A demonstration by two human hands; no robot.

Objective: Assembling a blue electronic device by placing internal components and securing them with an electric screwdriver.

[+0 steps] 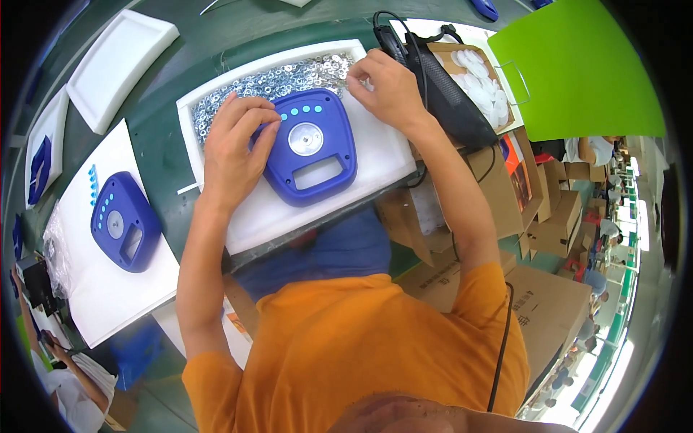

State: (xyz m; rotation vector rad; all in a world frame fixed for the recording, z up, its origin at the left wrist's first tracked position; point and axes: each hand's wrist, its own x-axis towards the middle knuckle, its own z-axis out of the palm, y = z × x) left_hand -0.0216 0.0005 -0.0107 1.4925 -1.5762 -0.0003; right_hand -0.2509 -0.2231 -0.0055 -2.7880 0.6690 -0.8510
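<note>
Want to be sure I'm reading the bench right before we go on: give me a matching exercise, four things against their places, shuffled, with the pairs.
Things
1. Left hand
2. Small metal rings
3. Right hand
4. White pieces

Places
A. At the right end of the ring pile
B. Inside an open cardboard box on the right
C. At the upper-left edge of the nearer blue casing
D. Spread along the far part of the white tray

Pairs: 1-C; 2-D; 3-A; 4-B
</note>
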